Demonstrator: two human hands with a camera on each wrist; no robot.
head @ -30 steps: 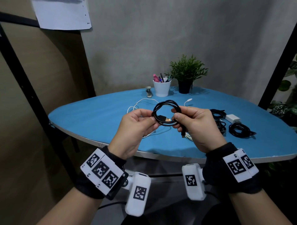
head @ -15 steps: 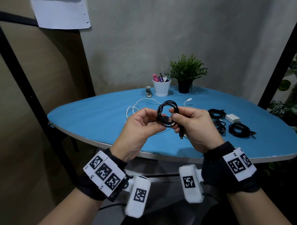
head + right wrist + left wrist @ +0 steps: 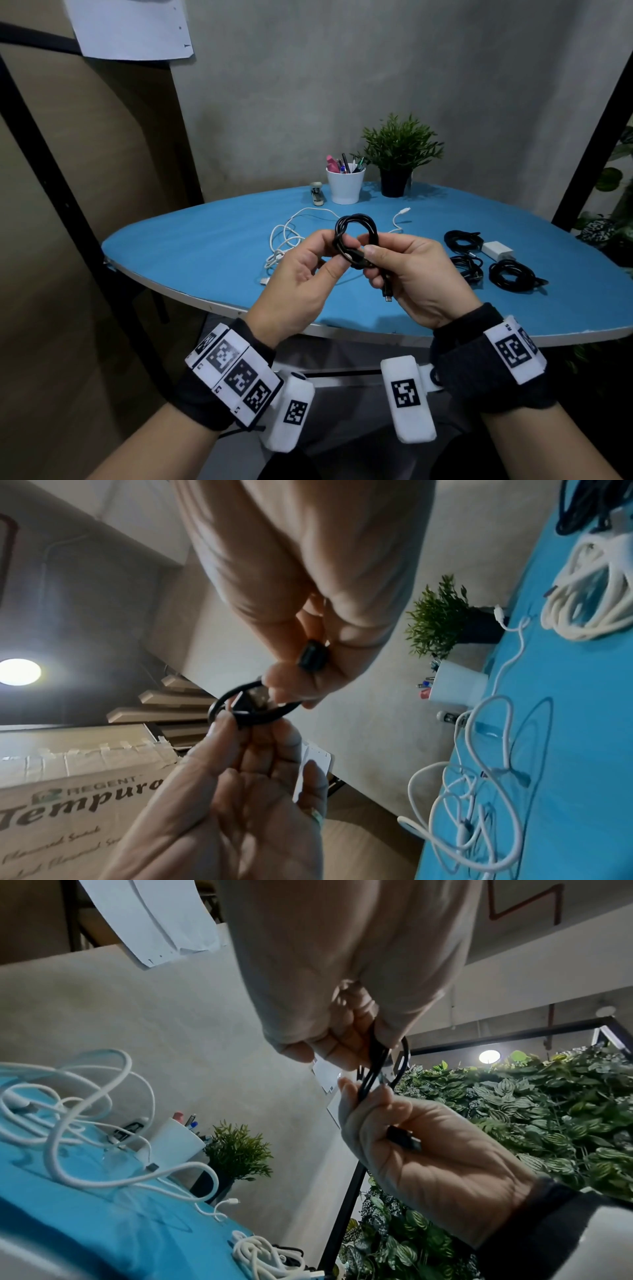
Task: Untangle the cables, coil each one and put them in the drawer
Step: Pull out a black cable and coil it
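Black and tightly looped, the black cable [image 3: 356, 236] is held up above the near edge of the blue counter [image 3: 205, 250], not resting on it. The left hand [image 3: 301, 274] pinches one side of the coil, probably to keep the loops from springing open. The right hand [image 3: 407, 270] clamps the other side, thumb on a plug, with the loose end dangling from its palm, seemingly to tuck it in. A white cable [image 3: 291, 236] lies uncoiled mid-counter; coiled black cables [image 3: 510, 274] sit toward the right edge. No drawer shows.
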